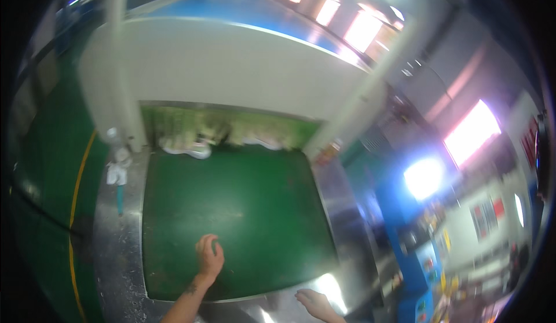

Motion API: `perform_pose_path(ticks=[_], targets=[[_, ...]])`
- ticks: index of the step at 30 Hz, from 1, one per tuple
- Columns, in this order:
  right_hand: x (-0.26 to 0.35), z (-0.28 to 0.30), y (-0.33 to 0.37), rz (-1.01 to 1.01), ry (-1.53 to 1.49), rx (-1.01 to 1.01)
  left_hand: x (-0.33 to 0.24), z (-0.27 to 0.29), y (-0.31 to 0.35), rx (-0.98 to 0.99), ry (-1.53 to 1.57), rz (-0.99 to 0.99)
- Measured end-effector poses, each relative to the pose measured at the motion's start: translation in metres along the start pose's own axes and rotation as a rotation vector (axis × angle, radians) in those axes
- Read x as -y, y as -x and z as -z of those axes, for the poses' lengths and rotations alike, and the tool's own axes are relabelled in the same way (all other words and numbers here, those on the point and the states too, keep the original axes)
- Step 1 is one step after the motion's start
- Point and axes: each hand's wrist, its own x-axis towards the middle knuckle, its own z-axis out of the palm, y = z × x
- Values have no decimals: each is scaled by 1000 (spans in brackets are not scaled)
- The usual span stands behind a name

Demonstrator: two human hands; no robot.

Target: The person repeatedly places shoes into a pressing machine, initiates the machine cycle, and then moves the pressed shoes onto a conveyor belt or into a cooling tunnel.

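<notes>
Over the near part of a flat green belt-like surface (231,207) is my left hand (209,257), fingers loosely bent and apart from the thumb, with nothing in it. My right hand (315,304) is lower and to the right, by the shiny metal border (263,307) along the near edge. Its fingers are stretched out and appear to hold nothing; they are somewhat blurred. At the far end, several blurred white pieces (200,149) lie at a low opening under a pale machine housing (231,68).
On the left metal ledge (119,248) lie small white objects (117,172) and a thin teal item (120,200). Pale posts (124,91) flank the housing. A blue cabinet with knobs (425,265) stands on the right. A yellow line (74,224) crosses the green floor at left.
</notes>
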Motion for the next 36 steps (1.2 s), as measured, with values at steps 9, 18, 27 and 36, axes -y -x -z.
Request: perform_pose_path(ticks=[9,18,27,36], targets=[[271,-32,-347,1321,881,-120,117,76,80,57,-531,109],[318,-102,-374,753,707,-172,58,98,79,38,-561,129],[-5,-55,41,-17,-231,119,88,100,58,-18,-460,236],[43,66,110,181,-513,-492,-216,14,31,748,1388,68]])
